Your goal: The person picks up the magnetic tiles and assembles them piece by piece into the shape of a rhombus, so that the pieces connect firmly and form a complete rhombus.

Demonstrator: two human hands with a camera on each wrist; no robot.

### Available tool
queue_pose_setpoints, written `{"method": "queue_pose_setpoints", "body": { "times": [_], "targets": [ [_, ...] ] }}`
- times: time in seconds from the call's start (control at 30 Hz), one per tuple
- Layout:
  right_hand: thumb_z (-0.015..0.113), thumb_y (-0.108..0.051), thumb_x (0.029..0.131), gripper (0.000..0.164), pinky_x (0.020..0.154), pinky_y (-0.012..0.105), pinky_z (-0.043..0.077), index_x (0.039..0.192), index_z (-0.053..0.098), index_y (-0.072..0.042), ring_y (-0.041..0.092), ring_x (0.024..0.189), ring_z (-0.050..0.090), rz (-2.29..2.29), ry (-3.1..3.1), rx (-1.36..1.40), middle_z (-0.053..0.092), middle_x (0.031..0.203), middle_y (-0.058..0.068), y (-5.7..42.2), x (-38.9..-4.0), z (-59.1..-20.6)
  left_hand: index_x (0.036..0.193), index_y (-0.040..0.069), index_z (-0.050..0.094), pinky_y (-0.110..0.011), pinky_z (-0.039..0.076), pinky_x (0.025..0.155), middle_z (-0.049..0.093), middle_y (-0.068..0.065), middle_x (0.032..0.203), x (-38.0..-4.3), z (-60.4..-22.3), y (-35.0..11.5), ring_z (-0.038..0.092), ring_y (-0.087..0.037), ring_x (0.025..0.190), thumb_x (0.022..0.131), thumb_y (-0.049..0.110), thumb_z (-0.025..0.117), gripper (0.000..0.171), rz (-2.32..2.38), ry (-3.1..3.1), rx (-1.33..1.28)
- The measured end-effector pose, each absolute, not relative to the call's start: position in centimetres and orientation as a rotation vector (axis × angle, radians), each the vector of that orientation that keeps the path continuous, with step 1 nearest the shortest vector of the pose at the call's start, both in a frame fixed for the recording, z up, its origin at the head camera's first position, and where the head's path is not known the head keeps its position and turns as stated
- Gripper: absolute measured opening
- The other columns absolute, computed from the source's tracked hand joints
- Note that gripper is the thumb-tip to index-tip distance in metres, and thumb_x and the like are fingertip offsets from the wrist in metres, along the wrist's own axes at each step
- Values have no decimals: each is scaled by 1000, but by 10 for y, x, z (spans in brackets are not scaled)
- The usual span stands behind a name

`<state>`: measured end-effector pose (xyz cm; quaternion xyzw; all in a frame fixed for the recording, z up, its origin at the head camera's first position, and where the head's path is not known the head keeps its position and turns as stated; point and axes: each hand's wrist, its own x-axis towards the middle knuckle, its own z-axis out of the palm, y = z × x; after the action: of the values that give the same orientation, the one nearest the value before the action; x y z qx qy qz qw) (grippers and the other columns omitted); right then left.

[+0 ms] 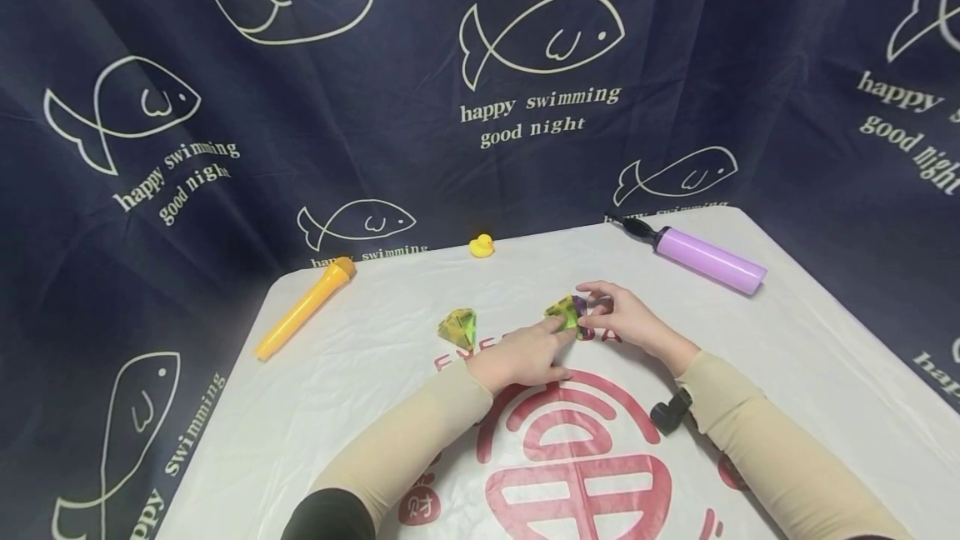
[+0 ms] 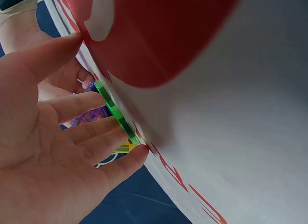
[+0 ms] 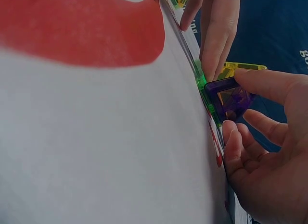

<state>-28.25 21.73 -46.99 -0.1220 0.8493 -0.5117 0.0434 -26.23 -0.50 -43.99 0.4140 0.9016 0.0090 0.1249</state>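
Observation:
Bare fingers of my left hand [image 1: 525, 354], mostly straight, press on a green translucent magnetic tile [image 2: 114, 108] lying flat on the table. My right hand [image 1: 628, 319] pinches a purple magnetic tile [image 3: 235, 101] between thumb and fingers, upright against the green tile's edge. A yellow tile [image 3: 252, 67] stands behind the purple one, partly covered by the right thumb. To the left of the hands is a yellow-green group of tiles [image 1: 459, 329], apart from the pieces being handled.
An orange toy microphone [image 1: 303, 311] lies at the table's left. A yellow rubber duck [image 1: 482, 246] sits at the back edge. The purple hand pump [image 1: 708, 260] with a black nozzle lies back right. Dark printed cloth [image 1: 420, 140] hangs behind the white-covered table [image 1: 360, 407].

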Motion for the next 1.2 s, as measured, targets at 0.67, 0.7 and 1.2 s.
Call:
{"method": "queue_pose_setpoints", "body": {
  "times": [0.67,0.7,1.2],
  "targets": [
    [80,-8,87,64,114,57,33,142,52,7,47,137,44,-1537,2603,-518,53,143,28,220,-283,-471,146,14,56,-26,38,112,52,-5,149,-232,-443,-53,50,-14,134,101,38,64,51,480,2444,1328],
    [80,-7,86,65,115,57,31,142,51,8,47,138,42,-1533,2593,-550,52,144,28,222,-284,-471,145,13,57,-24,39,110,55,-5,145,-230,-443,-60,53,-12,130,101,36,65,50,541,2423,1337],
    [87,-7,79,77,116,61,26,147,51,-2,48,143,35,-1175,2588,-776,48,151,24,232,-300,-463,99,12,70,-44,53,92,68,1,98,-244,-445,-181,64,-20,96,87,21,80,18,937,2675,680]
  ]
}}
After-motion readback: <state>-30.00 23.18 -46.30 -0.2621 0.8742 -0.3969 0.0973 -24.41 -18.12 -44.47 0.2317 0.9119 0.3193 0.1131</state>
